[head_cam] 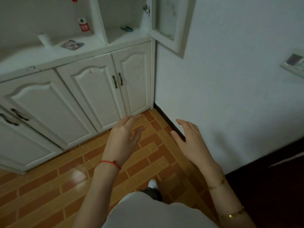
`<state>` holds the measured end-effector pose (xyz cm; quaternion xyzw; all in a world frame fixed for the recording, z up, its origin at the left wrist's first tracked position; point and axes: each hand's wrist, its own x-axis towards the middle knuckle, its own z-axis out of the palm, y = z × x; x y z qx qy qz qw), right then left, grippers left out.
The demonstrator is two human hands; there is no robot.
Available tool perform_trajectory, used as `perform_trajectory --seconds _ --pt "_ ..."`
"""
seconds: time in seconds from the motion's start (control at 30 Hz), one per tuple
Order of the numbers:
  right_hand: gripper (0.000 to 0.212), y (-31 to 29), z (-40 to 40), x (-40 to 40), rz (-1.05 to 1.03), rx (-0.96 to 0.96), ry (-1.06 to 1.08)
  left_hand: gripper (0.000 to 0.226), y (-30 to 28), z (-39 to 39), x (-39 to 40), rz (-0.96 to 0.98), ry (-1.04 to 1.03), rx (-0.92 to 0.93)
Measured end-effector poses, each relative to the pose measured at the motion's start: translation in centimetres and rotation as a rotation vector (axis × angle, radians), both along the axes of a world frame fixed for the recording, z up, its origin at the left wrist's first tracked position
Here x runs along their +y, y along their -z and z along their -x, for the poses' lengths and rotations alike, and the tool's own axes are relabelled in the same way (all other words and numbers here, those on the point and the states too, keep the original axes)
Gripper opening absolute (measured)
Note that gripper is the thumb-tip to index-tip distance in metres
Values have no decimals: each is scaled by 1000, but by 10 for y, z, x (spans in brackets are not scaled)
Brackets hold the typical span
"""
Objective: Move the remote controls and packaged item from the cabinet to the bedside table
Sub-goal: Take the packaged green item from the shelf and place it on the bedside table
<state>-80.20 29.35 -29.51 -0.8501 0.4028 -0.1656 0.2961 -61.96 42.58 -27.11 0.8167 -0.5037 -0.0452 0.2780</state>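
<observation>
Both hands, left hand (122, 137) and right hand (190, 142), empty and spread: reach first for the packet (72, 44) near the cabinet (102, 83) countertop's front edge.

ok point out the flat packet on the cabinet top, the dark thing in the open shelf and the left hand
packet (72, 44), head view, middle of its printed face
dark thing (127, 28), head view, middle of its body; too blurred to identify
left hand (122, 139), head view, back of the hand

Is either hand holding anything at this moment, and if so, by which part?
Nothing is held. The left hand and right hand are both open and empty above the floor.
</observation>
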Motion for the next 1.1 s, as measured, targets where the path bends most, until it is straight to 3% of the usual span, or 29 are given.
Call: perform_trajectory --seconds 0.73,1.1 --pt "49 13 -243 -274 -10 -70 -177 43 7 -206 -249 1 -137 21" --pt "49 -32 -376 -433 49 -122 -354 43 -27 -314 -395 83 -255 -27"
